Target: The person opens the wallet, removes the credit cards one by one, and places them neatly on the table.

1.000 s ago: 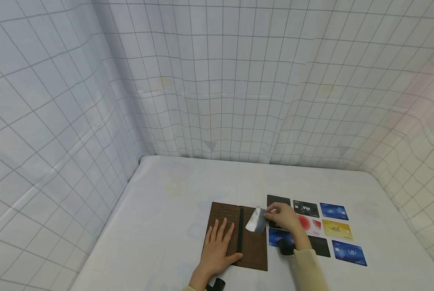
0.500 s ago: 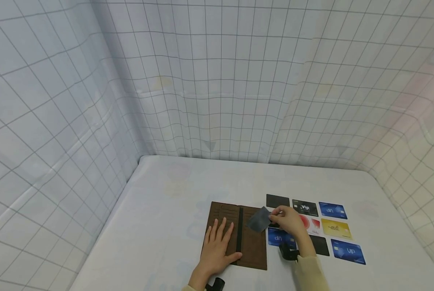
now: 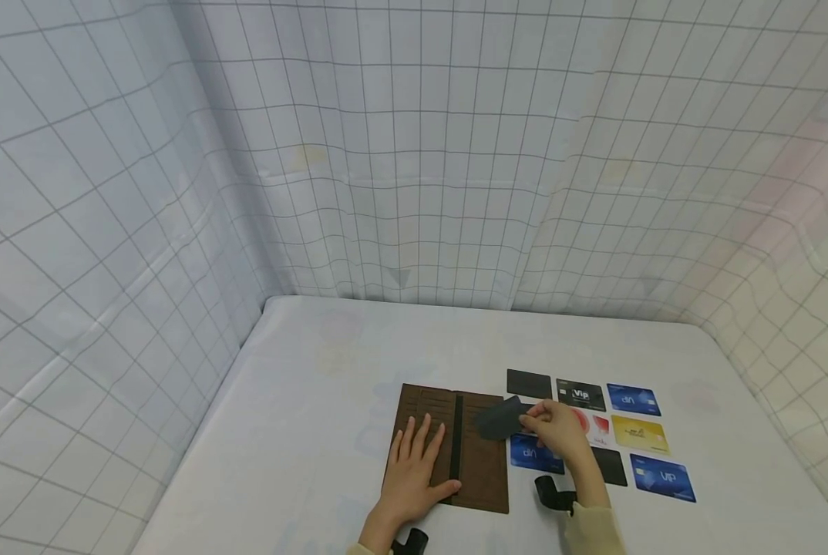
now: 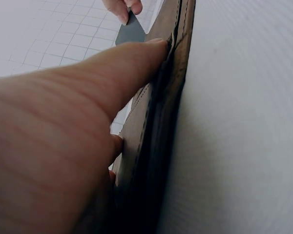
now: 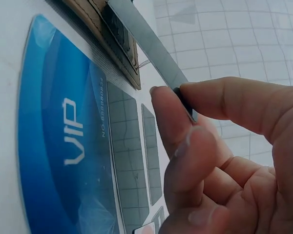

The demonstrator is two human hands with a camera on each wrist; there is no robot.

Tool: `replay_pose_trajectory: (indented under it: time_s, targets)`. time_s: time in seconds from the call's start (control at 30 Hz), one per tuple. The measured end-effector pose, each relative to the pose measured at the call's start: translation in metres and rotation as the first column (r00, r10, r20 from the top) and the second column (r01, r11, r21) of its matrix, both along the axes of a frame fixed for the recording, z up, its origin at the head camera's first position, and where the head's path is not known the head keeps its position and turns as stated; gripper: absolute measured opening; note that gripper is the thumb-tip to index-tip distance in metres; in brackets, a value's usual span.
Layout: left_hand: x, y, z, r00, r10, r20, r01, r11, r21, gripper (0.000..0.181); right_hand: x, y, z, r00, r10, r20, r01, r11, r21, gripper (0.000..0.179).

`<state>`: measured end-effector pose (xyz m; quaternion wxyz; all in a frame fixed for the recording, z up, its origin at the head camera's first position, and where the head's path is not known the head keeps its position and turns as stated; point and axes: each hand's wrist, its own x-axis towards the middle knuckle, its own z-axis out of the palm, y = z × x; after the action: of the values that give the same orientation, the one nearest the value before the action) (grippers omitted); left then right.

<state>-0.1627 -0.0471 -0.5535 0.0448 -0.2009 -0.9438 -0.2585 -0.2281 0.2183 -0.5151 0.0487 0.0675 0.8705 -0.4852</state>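
An opened brown wallet point(image 3: 485, 479) lies on the white table, a black strap point(image 3: 457, 435) running down its middle. My left hand point(image 3: 410, 478) rests on its left half with fingers spread. In the left wrist view the thumb point(image 4: 132, 61) touches the wallet near its edge. Between thumb and fingers my right hand point(image 3: 563, 433) pinches a dark grey card point(image 3: 499, 422) by its right end. That card is tilted over the wallet's upper right part; I cannot tell whether it touches the leather. The right wrist view shows it nearly edge-on.
Right of the wallet, several cards lie in rows: a blue card point(image 3: 535, 453) beside it, a black card point(image 3: 529, 383), a black Vip card point(image 3: 580, 395), a yellow card point(image 3: 640, 434) and a blue VIP card point(image 3: 662, 478). Gridded white curtains point(image 3: 400, 154) surround the table.
My right hand has shifted slightly right and down with the card, which has turned from a bright glare to a flat dark face. My left hand stays in place on the wallet.
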Motion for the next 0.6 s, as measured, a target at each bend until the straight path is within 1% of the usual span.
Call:
replay_pose_trajectory:
  time_s: [0.03, 0.13, 0.27, 0.4, 0.6]
  targets:
    - [-0.0001, -0.0002, 0.0003, 1.0, -0.002, -0.003, 0.002, 1.0, -0.001, 0.084, 0.0009, 0.0004, -0.0002, 1.0, -0.004, 0.001, 0.004, 1.0, -0.013, 0.016]
    - [-0.0004, -0.0005, 0.0011, 1.0, -0.001, 0.015, 0.002, 1.0, -0.006, 0.084, 0.0027, 0.0016, -0.0012, 1.0, -0.015, 0.014, 0.016, 0.999, -0.052, 0.016]
    - [-0.0009, -0.0003, 0.0029, 0.999, 0.007, 0.05, -0.005, 1.0, -0.022, 0.085, 0.0044, 0.004, -0.0036, 0.999, -0.022, 0.029, 0.024, 0.995, -0.093, 0.017]
    - [-0.0012, 0.0, 0.0028, 0.998, 0.01, 0.057, -0.009, 1.0, -0.028, 0.084, 0.0065, 0.0054, -0.0033, 0.999, -0.027, 0.032, 0.031, 0.991, -0.129, 0.018]
    - [-0.0008, 0.0001, 0.0033, 0.998, 0.009, 0.06, -0.008, 1.0, -0.026, 0.084, 0.0098, 0.0068, -0.0014, 0.998, -0.062, 0.028, 0.065, 0.984, -0.167, 0.02]
